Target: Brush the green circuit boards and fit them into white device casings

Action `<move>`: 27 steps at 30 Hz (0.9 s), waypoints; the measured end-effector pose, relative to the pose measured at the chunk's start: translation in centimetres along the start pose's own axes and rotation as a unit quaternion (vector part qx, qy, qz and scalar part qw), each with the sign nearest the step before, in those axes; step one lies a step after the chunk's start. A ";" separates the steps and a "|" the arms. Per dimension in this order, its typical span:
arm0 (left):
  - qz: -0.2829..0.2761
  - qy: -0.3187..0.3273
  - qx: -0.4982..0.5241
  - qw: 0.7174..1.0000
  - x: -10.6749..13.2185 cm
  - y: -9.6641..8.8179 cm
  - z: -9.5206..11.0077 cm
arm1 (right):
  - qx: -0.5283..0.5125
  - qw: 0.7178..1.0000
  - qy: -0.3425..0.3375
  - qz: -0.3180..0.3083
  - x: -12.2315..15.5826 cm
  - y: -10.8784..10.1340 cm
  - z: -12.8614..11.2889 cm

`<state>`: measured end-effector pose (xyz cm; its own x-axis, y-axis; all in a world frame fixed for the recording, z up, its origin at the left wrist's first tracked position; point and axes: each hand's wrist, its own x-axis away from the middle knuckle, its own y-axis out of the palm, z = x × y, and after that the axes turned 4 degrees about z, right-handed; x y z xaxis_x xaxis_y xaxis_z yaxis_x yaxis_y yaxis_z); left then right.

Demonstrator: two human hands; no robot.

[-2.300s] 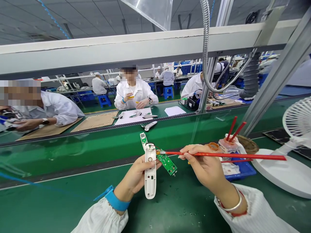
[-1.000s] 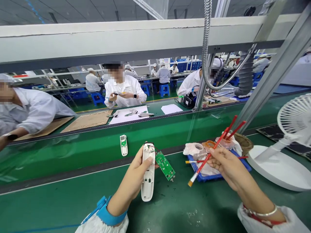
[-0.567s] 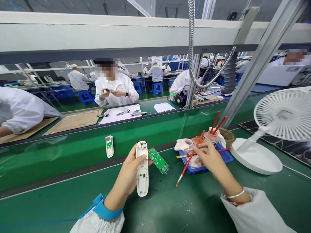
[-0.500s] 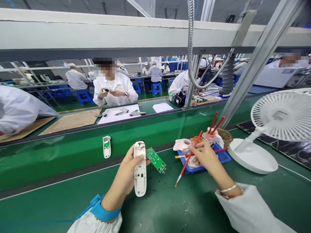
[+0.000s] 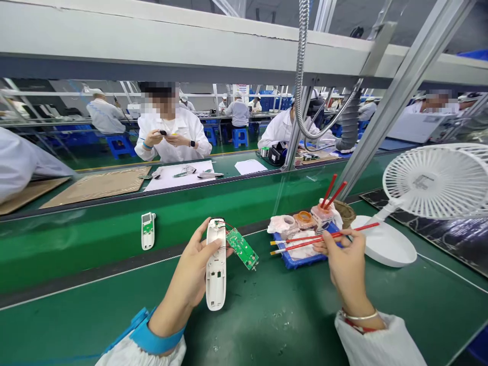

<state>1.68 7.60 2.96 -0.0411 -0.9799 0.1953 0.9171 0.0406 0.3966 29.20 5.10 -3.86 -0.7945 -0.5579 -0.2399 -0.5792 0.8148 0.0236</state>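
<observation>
My left hand (image 5: 192,269) is closed around a long white plastic housing (image 5: 216,274), held upright with its inner side showing. Thin wires join the housing to a green circuit board (image 5: 243,249), which hangs out at its right. Over the blue tray (image 5: 301,263), my right hand (image 5: 345,259) pinches a red-handled paintbrush (image 5: 366,226). That brush lies almost level, bristles pointing left. A second red paintbrush (image 5: 284,242) lies across the tray, just above the held one and partly hidden by my fingers.
In the tray are an orange-rimmed jar (image 5: 305,218) and a pink container (image 5: 321,212) with red brushes standing in it. A white fan (image 5: 385,249) stands at the right. Another white housing with a board (image 5: 148,231) lies on the green belt (image 5: 95,254). Co-workers sit beyond.
The paintbrush in my right hand has swung from steeply slanted to nearly level, and that hand has turned and shifted right. My left hand keeps its hold on the housing.
</observation>
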 end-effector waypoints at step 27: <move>-0.115 0.184 -0.409 0.887 4.0 -0.3 0.3 | -0.167 0.634 0.323 -0.682 3.7 3.4 -6.5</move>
<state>1.15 3.76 3.90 -0.2698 -0.9473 -0.1725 0.8886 -0.1760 -0.4235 23.11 4.77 1.63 0.6422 -0.7432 0.1876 -0.7281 -0.5150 0.4525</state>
